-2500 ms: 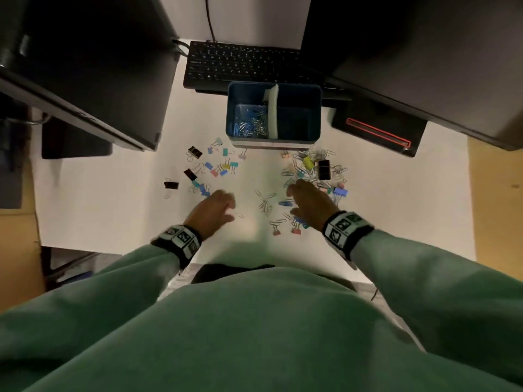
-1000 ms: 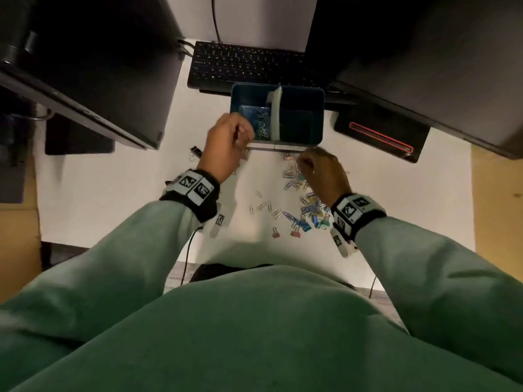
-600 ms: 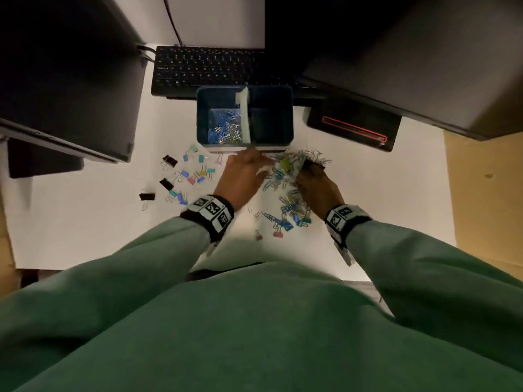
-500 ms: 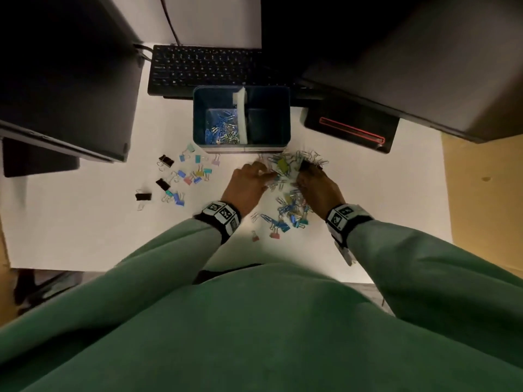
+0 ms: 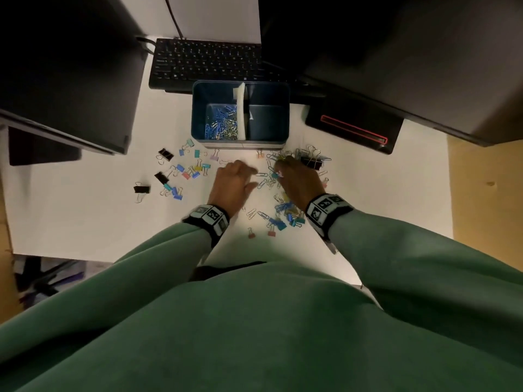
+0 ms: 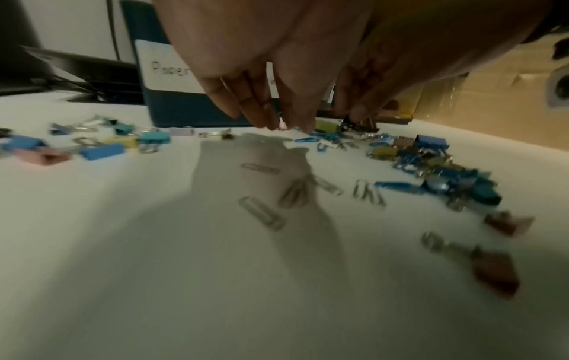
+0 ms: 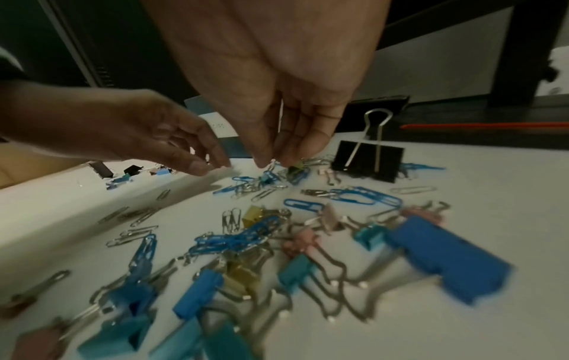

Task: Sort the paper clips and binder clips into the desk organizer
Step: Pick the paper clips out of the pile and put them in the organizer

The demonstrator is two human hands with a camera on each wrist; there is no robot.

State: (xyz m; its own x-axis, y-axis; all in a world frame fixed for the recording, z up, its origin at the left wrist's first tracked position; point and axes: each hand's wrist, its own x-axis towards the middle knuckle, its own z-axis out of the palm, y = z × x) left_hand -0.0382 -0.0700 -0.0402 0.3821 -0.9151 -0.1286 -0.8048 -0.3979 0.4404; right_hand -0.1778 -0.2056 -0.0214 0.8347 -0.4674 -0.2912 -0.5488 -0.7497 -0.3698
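Since a second ago, when it was reaching up at the desk organizer (image 5: 240, 111), the left hand (image 5: 232, 184) has come back down to the tabletop (image 5: 85, 216) and is now hovering low with its fingers loosely spread, holding nothing that shows. The right hand (image 5: 300, 182) is working at the far edge of the mixed pile, its fingertips (image 7: 274, 156) pinching down onto a tangle of paper clips (image 7: 264, 177) just beside the large black binder clip (image 7: 368, 160); whether a clip is actually caught between them I cannot tell. The organizer is standing just beyond both hands, its left compartment already holding blue and silver paper clips (image 5: 222, 123), its right compartment looking bare. Small coloured binder clips (image 5: 188, 168) are lying scattered to the left and more are mixed with paper clips nearer the body (image 5: 283, 216). The likely risk is that linked paper clips are hooking onto one another or onto a binder clip's wire handles, so a pinch could be dragging up a chain, dropping some short of the organizer or carrying a binder clip into the paper clip side.
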